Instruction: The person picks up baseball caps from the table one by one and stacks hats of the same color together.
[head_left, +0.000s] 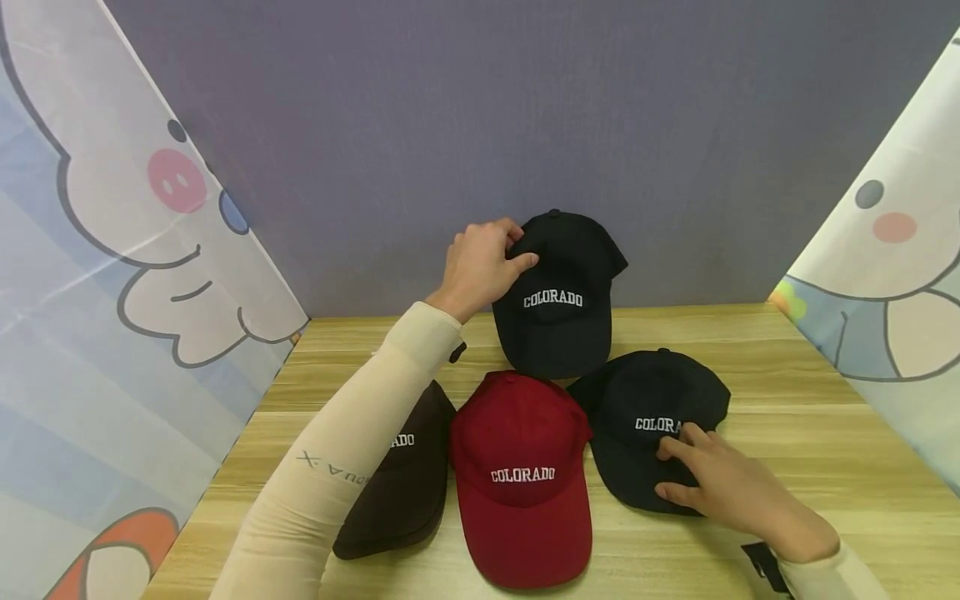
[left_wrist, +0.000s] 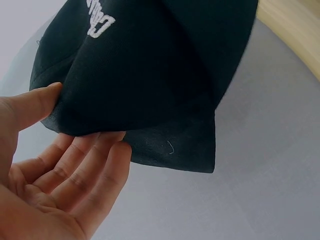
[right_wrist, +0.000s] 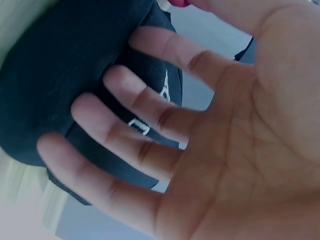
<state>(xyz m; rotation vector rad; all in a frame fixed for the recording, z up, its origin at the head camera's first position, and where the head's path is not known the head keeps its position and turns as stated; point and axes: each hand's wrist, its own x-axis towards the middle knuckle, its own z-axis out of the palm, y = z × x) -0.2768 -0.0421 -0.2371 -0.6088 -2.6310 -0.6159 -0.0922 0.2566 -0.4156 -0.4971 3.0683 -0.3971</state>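
At the back centre a black baseball cap [head_left: 558, 258] leans up near the grey wall, its white COLORADO lettering facing forward. My left hand [head_left: 483, 262] grips its left side; in the left wrist view the thumb [left_wrist: 37, 106] lies on the front and the fingers go behind the fabric. Over a second black cap [head_left: 637, 396] on the right hovers my right hand [head_left: 738, 487], fingers loosely bent, part of the lettering covered. The right wrist view shows those fingers spread in front of the dark cap [right_wrist: 55, 55], pinching nothing; whether they touch it I cannot tell.
A red cap [head_left: 525, 433] lies front centre on the wood-grain table [head_left: 787, 400]. Left of it, a dark brown cap [head_left: 405, 492] is partly hidden by my left sleeve [head_left: 322, 467]. A grey wall [head_left: 450, 125] stands behind, with cartoon-printed sheets [head_left: 97, 317] along the sides.
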